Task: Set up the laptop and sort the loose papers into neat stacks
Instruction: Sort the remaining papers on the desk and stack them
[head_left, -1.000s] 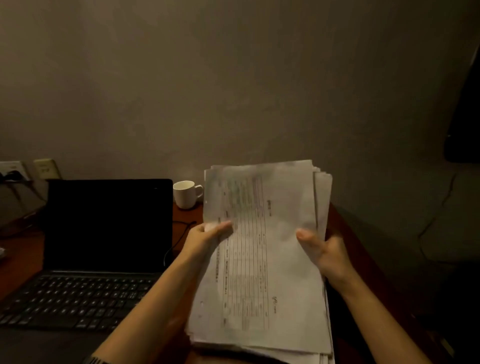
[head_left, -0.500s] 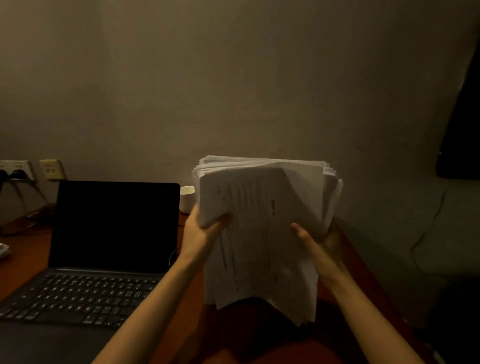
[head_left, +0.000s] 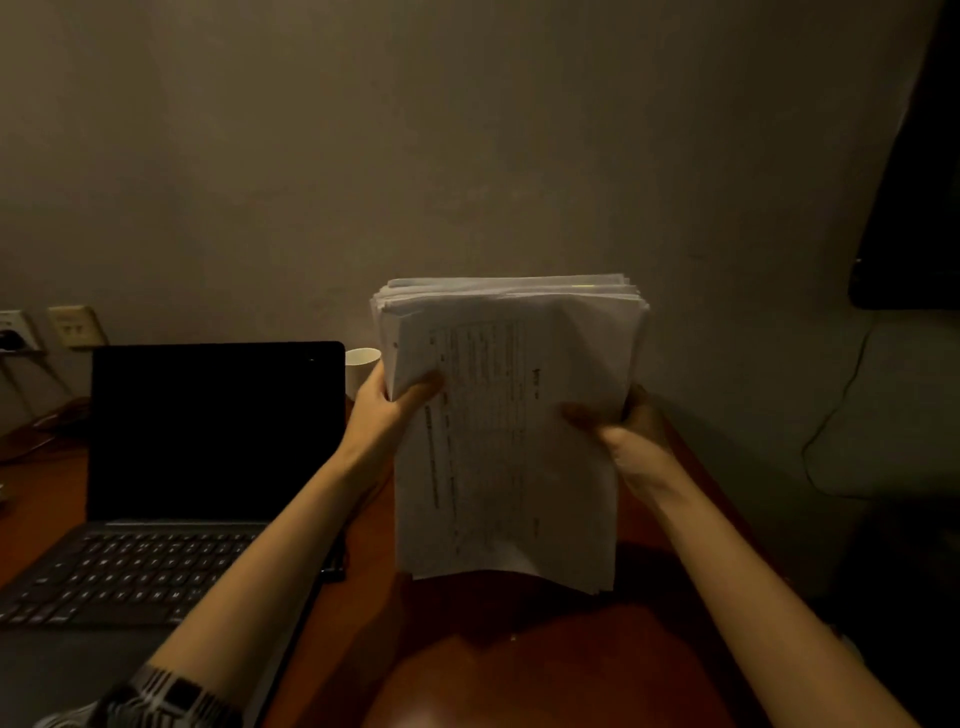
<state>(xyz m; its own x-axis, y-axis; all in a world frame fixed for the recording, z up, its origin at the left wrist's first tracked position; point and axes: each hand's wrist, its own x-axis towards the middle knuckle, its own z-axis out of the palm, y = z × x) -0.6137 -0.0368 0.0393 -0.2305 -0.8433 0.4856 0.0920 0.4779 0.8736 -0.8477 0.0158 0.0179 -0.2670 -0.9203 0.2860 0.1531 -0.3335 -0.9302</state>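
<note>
A thick stack of white printed papers (head_left: 511, 436) stands nearly upright above the brown wooden desk (head_left: 545, 665); its lower edge hangs just over the wood. My left hand (head_left: 387, 405) grips the stack's left edge, thumb on the front sheet. My right hand (head_left: 621, 426) grips the right edge, thumb across the front and fingers behind. The top edges of the sheets are slightly uneven. An open black laptop (head_left: 208, 441) with a dark screen sits on the desk to the left, its keyboard partly hidden by my left forearm.
A white cup (head_left: 361, 366) stands behind the laptop's right corner, partly hidden by the papers. Wall sockets (head_left: 75, 326) with a plugged cable are at far left. A dark object (head_left: 914, 208) hangs at the upper right. The desk's right edge drops off beside my right arm.
The stack lay tilted flat on the desk a second ago. Both hands have lifted it and turned it nearly upright. The sheets have gathered into a tighter bundle.
</note>
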